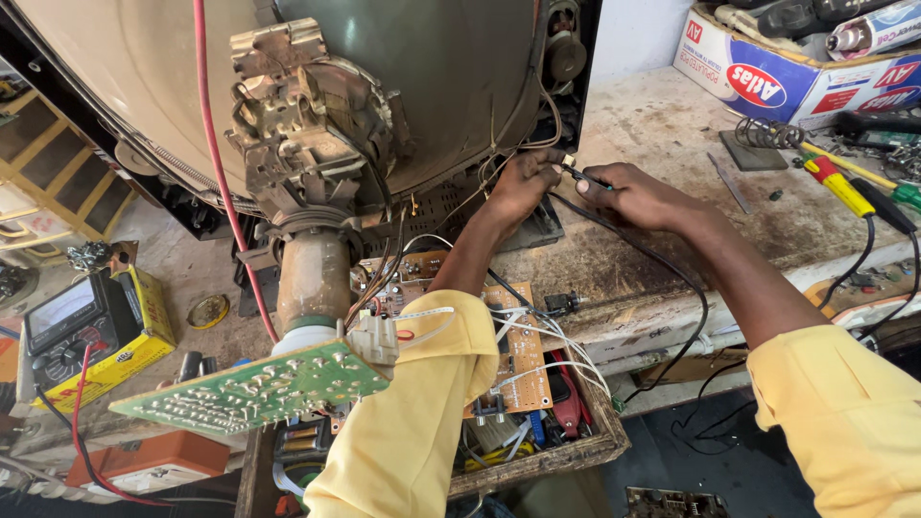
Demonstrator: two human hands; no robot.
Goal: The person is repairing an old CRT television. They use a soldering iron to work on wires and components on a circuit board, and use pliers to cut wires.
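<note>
Head view: at frame centre a thin black probe is pinched by the right hand, wires gripped by the left hand; a white-blue-red carton is seen upper right, a yellow box lower left.

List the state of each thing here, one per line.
Picture tube: casing off, neck exposed.
Green circuit board: pulled out, tilted, wired.
Left hand: pinching thin wires.
Right hand: holding a black cable.
Multimeter: leads plugged in.
Cardboard box: open.
</note>
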